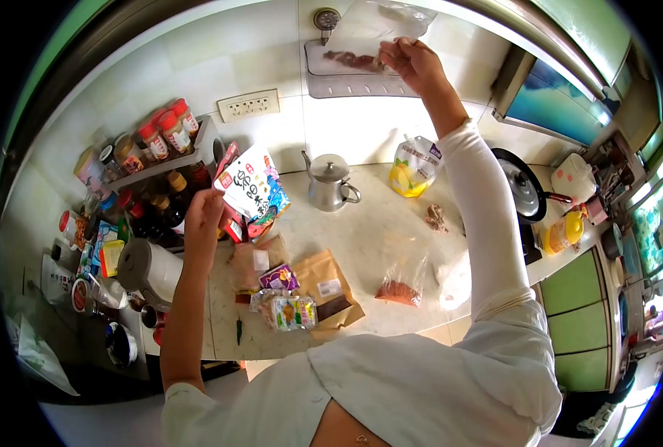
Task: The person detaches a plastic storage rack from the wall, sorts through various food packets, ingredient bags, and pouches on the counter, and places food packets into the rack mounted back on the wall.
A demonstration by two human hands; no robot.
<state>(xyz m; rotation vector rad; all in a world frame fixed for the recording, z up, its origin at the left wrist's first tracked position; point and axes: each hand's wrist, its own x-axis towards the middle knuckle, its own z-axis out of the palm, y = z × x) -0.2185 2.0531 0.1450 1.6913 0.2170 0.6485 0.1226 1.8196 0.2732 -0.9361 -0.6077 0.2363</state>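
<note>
My left hand [205, 211] is closed on the upper left edge of a white and blue printed packet [253, 184], beside the spice rack. High up against the tiled wall, my right hand [408, 59] pinches a clear plastic bag [372, 30] with dark reddish-brown pieces inside. The bag hangs in front of a wall-mounted rack. A steel kettle [330, 182] stands on the counter between my arms. Farther right, a yellow and white spouted pouch [415, 167] stands upright near the wall.
Red-lidded spice jars [175, 130] fill a rack at the left. Small packets [292, 313], a brown paper bag [324, 279] and a bag of red powder [400, 291] lie on the counter [354, 246]. A lidded pan [521, 186] and an oil bottle [562, 233] are at right.
</note>
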